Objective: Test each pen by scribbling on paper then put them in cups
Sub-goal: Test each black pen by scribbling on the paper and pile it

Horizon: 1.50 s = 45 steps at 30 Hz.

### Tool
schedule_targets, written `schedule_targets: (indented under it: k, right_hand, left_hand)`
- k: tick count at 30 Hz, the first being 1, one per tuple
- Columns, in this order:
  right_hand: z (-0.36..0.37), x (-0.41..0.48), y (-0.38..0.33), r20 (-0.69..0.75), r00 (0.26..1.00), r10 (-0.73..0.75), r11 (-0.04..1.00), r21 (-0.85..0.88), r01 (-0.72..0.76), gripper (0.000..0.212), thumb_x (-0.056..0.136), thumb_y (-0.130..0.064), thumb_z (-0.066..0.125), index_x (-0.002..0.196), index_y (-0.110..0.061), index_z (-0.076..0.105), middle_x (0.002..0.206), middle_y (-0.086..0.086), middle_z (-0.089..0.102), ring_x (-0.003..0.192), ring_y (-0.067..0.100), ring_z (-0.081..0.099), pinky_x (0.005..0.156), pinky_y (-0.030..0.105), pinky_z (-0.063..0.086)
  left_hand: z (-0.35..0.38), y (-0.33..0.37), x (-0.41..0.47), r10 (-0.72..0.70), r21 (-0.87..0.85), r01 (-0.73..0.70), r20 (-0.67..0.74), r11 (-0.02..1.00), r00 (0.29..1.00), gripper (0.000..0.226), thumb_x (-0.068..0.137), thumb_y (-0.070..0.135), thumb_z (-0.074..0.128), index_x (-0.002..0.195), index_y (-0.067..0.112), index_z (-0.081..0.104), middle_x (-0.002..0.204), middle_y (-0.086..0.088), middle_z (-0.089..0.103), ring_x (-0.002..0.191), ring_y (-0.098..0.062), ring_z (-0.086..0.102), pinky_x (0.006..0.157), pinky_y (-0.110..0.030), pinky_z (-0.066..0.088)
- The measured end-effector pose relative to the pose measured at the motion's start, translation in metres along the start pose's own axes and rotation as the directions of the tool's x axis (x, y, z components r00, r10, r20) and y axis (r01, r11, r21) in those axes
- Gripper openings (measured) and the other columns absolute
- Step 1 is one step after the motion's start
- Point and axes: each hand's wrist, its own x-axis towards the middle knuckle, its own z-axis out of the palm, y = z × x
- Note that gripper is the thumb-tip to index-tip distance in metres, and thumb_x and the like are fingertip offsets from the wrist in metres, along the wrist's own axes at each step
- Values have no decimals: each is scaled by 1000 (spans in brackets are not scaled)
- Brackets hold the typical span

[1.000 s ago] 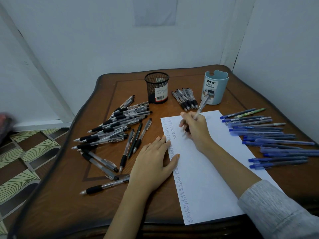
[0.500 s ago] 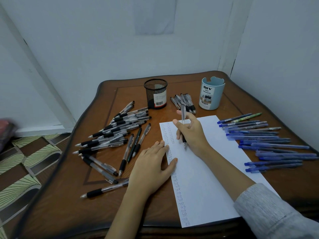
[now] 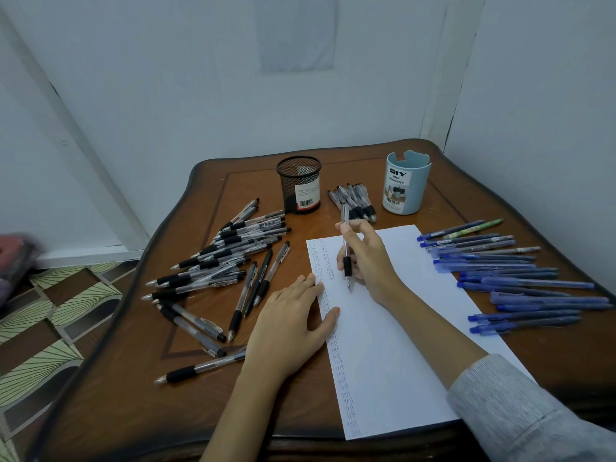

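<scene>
Testing step: right hand (image 3: pixel 366 258) grips pen (image 3: pixel 346 258), tip at paper (image 3: pixel 400 328). Left hand (image 3: pixel 290 325) flat, pressing paper edge. Next: scribble, then drop pen in cup (image 3: pixel 301 185) beyond paper.

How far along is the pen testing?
Done: the paper carries a long column of scribbles plus a short second one. In hand: the right hand holds a pen tip-down on it. Left: black pens and blue pens lie loose; mesh cup looks empty.

One mesh cup (image 3: pixel 299 185), one blue cup (image 3: pixel 405 188), one sheet (image 3: pixel 383 345), dozens of pens (image 3: pixel 230 251)
</scene>
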Motion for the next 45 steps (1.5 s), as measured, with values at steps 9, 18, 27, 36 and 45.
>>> schedule_targets:
  k: [9,18,27,36,45]
  right_hand:
    - [0,1,1,1,1000,-20,1000,-8,20,30,97,-37,51,122,-22,48,75,12,63,40,1,51,39,11,37]
    - [-22,18,2,-87,990,-115,987,-121,104,40,95,-8,56,134,-19,53,92,11,65,68,8,53,56,15,44]
    - [-43,85,-23,-281,912,-299,791,-607,72,24,86,-14,71,106,0,70,101,15,70,87,17,62,77,25,48]
    - [-42,119,-14,-156,949,-274,590,-807,38,28,89,-13,66,113,1,66,112,18,65,101,28,61,90,33,49]
    - [2,67,-27,385,864,-325,624,-599,502,20,85,-12,70,105,-15,74,97,-8,65,82,-3,52,72,5,40]
  left_hand:
    - [-2,2,1,-19,10,19,22,1000,1000,59,94,60,35,147,33,32,156,14,23,144,-2,16,115,-24,12]
    - [-3,1,0,-9,-3,9,17,1000,1000,60,94,61,35,147,33,31,156,15,22,144,-1,14,114,-23,12]
    - [0,-1,0,2,-26,-2,0,1000,1000,61,94,62,33,148,34,28,157,17,18,144,1,10,115,-23,8]
    - [0,-2,0,23,-36,-24,-23,999,999,61,94,61,33,148,34,28,157,17,17,144,1,9,111,-18,1]
    - [1,-2,0,35,-29,-37,-54,999,998,59,95,60,35,147,32,31,156,15,20,144,1,11,111,-17,5]
